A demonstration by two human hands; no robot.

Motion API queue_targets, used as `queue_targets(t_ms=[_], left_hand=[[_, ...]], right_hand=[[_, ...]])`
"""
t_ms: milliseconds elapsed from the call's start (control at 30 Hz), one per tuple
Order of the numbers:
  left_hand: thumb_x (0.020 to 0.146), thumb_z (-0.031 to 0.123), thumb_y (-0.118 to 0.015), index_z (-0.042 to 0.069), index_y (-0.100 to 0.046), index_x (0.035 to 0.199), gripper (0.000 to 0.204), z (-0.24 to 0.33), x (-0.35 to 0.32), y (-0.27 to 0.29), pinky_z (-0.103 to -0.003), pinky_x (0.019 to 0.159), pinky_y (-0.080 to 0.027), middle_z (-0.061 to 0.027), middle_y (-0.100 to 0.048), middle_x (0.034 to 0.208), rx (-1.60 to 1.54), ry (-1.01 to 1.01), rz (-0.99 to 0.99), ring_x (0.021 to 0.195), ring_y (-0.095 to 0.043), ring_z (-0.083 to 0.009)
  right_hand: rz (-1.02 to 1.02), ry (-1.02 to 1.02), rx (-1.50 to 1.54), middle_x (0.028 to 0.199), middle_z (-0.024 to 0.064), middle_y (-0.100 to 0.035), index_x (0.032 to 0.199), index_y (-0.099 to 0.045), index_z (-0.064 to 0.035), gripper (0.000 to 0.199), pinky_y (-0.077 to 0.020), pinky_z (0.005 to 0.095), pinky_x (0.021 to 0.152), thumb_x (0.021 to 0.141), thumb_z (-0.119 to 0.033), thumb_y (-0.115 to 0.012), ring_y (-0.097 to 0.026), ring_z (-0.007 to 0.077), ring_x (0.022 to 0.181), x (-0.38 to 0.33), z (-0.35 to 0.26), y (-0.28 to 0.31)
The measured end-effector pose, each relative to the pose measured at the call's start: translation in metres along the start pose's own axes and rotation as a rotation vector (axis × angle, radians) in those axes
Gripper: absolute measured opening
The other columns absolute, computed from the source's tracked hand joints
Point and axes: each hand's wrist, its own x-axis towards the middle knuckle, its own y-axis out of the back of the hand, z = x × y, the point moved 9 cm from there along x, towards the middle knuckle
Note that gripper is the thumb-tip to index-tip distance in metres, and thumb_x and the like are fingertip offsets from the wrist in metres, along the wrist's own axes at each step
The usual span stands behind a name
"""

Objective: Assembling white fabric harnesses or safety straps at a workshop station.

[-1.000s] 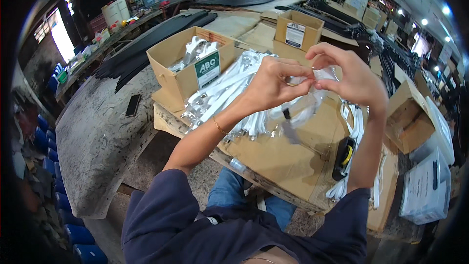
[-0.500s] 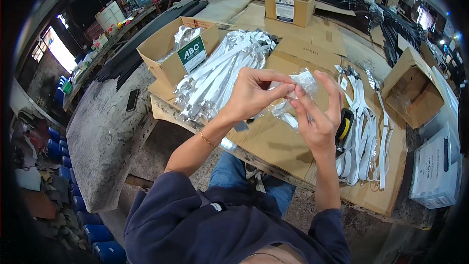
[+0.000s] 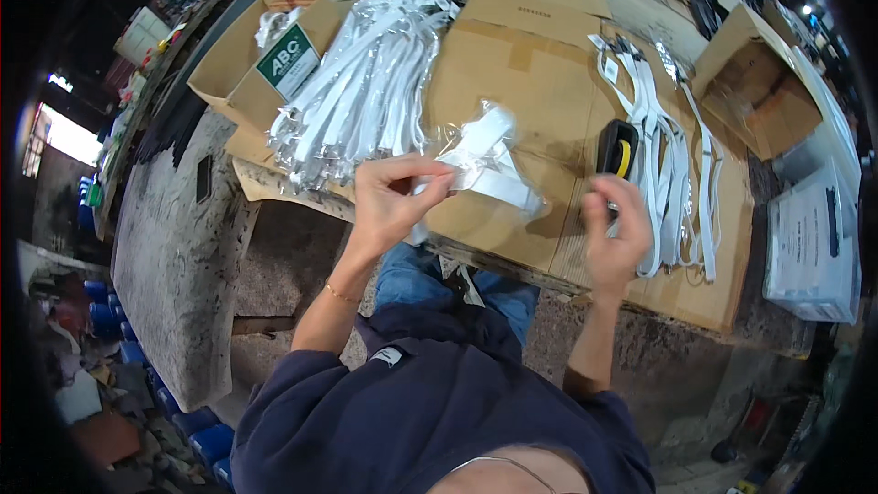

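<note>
My left hand [image 3: 398,197] pinches the edge of a clear plastic bag with a folded white strap [image 3: 489,151] inside, over the near edge of the cardboard-covered table. My right hand [image 3: 619,233] is apart from the bag, fingers curled and smeared by motion; whether anything is in it I cannot make out. Just beyond it lies a black and yellow tool [image 3: 617,151], its kind unclear. Beside the tool are loose white straps [image 3: 654,155] with dark ends. Left of the bag, many bagged white straps [image 3: 366,82] form a large pile.
A cardboard box [image 3: 219,55] with bagged straps and a green label stands at the left. An open carton [image 3: 764,96] lies on its side at the right, near a clear plastic bin [image 3: 809,247]. A phone [image 3: 204,178] rests on the grey side surface [image 3: 174,265].
My hands were together at the plastic bag; now they are apart, the right one lower and nearer the table's edge. The left still holds the bag. The head view has shifted.
</note>
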Motion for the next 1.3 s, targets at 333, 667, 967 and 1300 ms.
queue_targets(t_ms=[333, 667, 967, 1300], left_hand=[[0.08, -0.007, -0.067, -0.009, -0.069, 0.088, 0.009, -0.033, -0.005, 0.003, -0.023, 0.058, -0.051, -0.013, -0.068, 0.08, -0.077, 0.155, -0.046, 0.066, -0.065, -0.0136], [0.08, -0.007, -0.066, -0.009, -0.069, 0.088, 0.009, -0.049, -0.01, 0.01, -0.023, 0.061, -0.053, -0.0135, -0.067, 0.083, -0.114, 0.219, -0.064, 0.068, -0.066, -0.0143], [0.08, -0.007, -0.067, -0.008, -0.07, 0.09, 0.01, -0.065, -0.017, 0.013, -0.023, 0.061, -0.054, -0.014, -0.068, 0.085, -0.173, 0.292, -0.095, 0.07, -0.066, -0.0147], [0.081, -0.007, -0.066, -0.008, -0.069, 0.09, 0.01, -0.066, -0.019, 0.022, -0.024, 0.062, -0.054, -0.0143, -0.068, 0.085, -0.16, 0.248, -0.093, 0.069, -0.067, -0.0154]], right_hand=[[-0.262, -1.002, -0.021, 0.081, 0.0026, -0.063, 0.097, -0.068, 0.0038, 0.031, -0.0421, 0.0257, 0.061, 0.085, -0.024, -0.069, -0.053, 0.009, 0.069, -0.047, 0.23, 0.048], [-0.262, -0.959, -0.077, 0.066, -0.0011, -0.056, 0.093, -0.069, 0.0042, 0.022, -0.0359, 0.0226, 0.056, 0.085, -0.016, -0.064, -0.044, 0.0061, 0.058, -0.035, 0.219, 0.042], [-0.089, -0.926, 0.161, 0.075, 0.0028, -0.062, 0.098, -0.063, 0.0058, 0.022, -0.0383, 0.0203, 0.053, 0.085, -0.011, -0.068, -0.047, 0.0065, 0.057, -0.052, 0.2, 0.052], [0.049, -0.93, 0.071, 0.069, 0.0011, -0.059, 0.107, -0.056, -0.0009, 0.028, -0.0322, 0.019, 0.047, 0.083, -0.007, -0.069, -0.043, 0.0044, 0.053, -0.073, 0.183, 0.05]])
